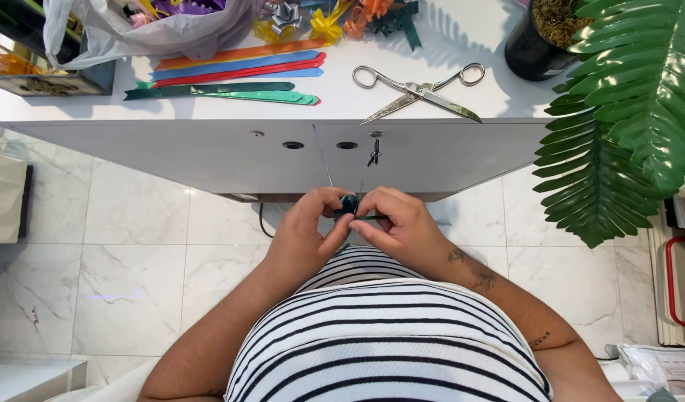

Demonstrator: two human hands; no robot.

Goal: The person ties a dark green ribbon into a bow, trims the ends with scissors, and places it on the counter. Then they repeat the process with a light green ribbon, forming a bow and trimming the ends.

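White desk [432,45] over marble floor [134,246]

One scissors [419,91], one black pot [532,46], two hands [357,223], one plastic bag [145,30]

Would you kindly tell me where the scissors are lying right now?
In the head view, the scissors lie open on the white counter, right of the coloured ribbon strips and left of the black plant pot, beyond both hands.
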